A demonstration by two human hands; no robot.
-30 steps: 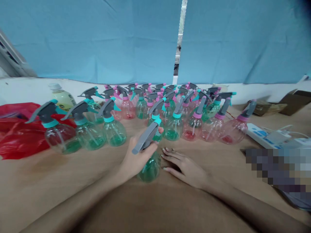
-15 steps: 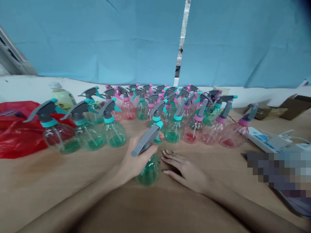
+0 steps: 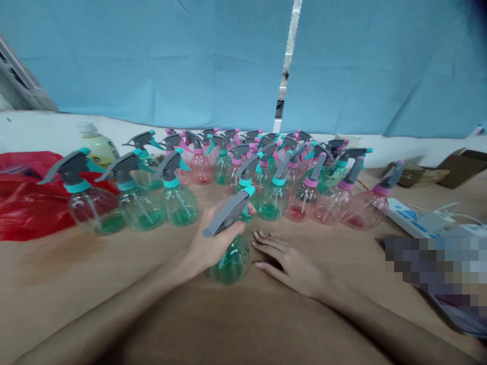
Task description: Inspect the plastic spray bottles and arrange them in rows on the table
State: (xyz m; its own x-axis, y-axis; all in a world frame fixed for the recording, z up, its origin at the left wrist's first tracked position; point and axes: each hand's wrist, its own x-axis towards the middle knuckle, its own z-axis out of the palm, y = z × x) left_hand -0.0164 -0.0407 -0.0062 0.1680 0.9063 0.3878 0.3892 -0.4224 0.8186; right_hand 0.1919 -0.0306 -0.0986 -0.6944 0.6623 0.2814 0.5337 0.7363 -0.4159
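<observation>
1. The left hand [image 3: 213,241] is wrapped around the neck of a green spray bottle [image 3: 230,262], its fingers closed below the grey sprayer head [image 3: 227,211]. Most of them are hidden; 1 fingertip shows near the teal nozzle. Whether the trigger is squeezed, I cannot tell.
2. This bottle is in front of the person, at the near middle of the wooden table [image 3: 125,258], roughly upright, with its nozzle pointing away and slightly right. Green colour shows in its clear body.
3. The right hand [image 3: 291,261] is palm down on the table, just right of the bottle and apart from it. Its fingers are loosely extended and hold nothing.
4. To the left, 3 green-tinted bottles [image 3: 179,205] with teal collars form a row.
5. Beyond the right hand are 1 green bottle [image 3: 271,204] and 3 pink bottles [image 3: 302,207] with pink collars.
6. Behind these, more pink and green sprayers [image 3: 201,167] crowd together, many overlapping.
7. A red plastic bag [image 3: 34,203] lies at far left, near a white-capped bottle [image 3: 98,148].
8. At right are a white power strip [image 3: 405,215] and a cardboard box [image 3: 466,166].
9. A blue curtain [image 3: 152,66] hangs behind everything.
</observation>
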